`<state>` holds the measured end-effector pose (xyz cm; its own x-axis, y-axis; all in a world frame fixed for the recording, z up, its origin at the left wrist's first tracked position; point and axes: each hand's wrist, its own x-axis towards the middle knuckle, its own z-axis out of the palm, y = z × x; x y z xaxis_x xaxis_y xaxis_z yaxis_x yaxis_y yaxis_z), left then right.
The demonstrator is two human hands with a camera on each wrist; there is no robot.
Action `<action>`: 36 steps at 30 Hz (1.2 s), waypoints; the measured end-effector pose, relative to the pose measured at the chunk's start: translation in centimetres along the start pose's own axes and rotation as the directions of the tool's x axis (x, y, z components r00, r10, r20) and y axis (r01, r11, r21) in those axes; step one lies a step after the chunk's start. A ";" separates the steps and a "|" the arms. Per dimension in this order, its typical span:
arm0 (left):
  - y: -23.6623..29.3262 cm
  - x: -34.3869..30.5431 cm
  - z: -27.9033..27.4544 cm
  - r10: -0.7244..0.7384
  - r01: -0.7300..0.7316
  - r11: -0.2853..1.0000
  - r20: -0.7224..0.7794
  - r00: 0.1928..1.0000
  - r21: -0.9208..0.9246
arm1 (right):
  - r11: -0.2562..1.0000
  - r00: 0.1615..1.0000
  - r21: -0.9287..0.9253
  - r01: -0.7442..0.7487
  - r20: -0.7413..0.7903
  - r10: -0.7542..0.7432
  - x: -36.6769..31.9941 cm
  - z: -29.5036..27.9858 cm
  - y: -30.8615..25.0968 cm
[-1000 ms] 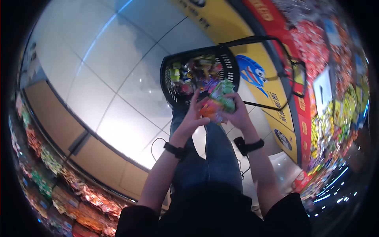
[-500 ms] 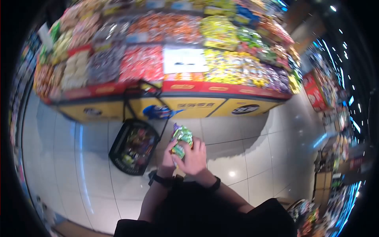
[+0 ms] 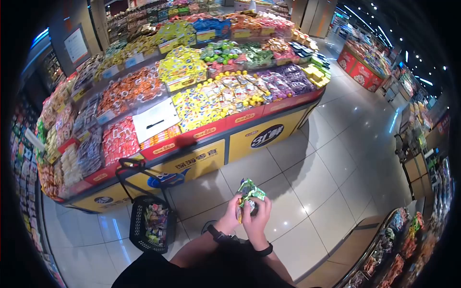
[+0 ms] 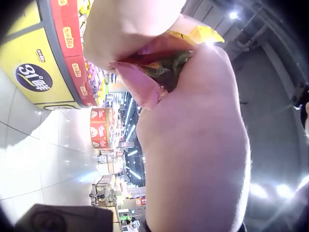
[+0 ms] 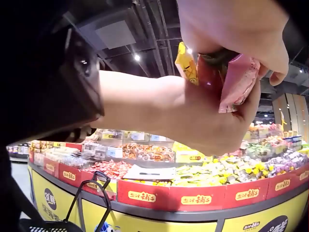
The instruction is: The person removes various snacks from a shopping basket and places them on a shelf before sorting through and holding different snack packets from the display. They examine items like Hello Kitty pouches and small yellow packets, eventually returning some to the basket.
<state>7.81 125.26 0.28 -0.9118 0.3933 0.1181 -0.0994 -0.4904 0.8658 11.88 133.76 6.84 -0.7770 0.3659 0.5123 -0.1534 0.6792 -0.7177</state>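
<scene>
Both hands are together in front of the body, cupped around a small bunch of wrapped candy packets (image 3: pixel 250 191). My left hand (image 3: pixel 227 219) grips the bunch from the left side, and my right hand (image 3: pixel 258 220) curls over it from the right with its thumb on the wrappers. Green crinkled foil sticks up above the fingers in the head view. From the right wrist, a pink packet (image 5: pixel 240 82) and a yellow wrapper (image 5: pixel 186 64) show between the hands. The rest of the bunch is hidden by the fingers.
A black shopping basket (image 3: pixel 136 223) with candies inside stands on the tiled floor to the left, its handle (image 3: pixel 126 185) raised against the yellow-fronted candy display (image 3: pixel 201 156). White paper with a dark pen (image 3: pixel 155 124) lies on the candies. A candy shelf (image 3: pixel 374 249) is at lower right.
The view has swung from the basket at the feet up to the display. Both hands, with the packets, have left the place above the basket, which now stands to the left.
</scene>
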 end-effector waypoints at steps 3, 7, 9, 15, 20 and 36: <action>-1.3 1.9 -0.3 -0.052 0.036 0.991 0.124 0.991 0.132 | 0.954 0.973 0.218 -0.208 -0.056 0.225 1.5 0.7 1.9; -7.0 6.0 -2.3 -0.005 -0.021 0.972 0.106 0.994 0.235 | 0.877 0.926 0.321 -0.356 -0.004 0.377 4.9 1.5 5.0; -9.4 9.4 -3.1 -0.116 0.116 0.993 0.066 0.991 0.002 | 0.872 0.936 0.349 -0.344 0.056 0.347 7.3 2.3 7.2; -9.2 26.6 -5.2 -0.482 0.451 0.482 0.202 0.853 -0.751 | 0.764 0.944 0.564 -0.313 0.099 0.314 20.6 8.5 13.5; -2.3 41.3 -5.4 -0.326 0.341 0.421 0.210 0.922 -0.840 | 0.535 0.827 0.644 -0.547 0.315 0.466 37.5 12.7 16.0; -0.1 63.7 -8.6 -0.467 0.159 0.712 -0.293 0.834 -0.684 | 0.109 0.598 0.632 -0.767 0.643 0.479 64.4 21.5 32.3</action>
<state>-53.65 143.64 3.51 -0.8308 0.3291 -0.4488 -0.4880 -0.8185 0.3031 -56.24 165.61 6.51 -0.9304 0.1352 -0.3407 0.1932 -0.6091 -0.7692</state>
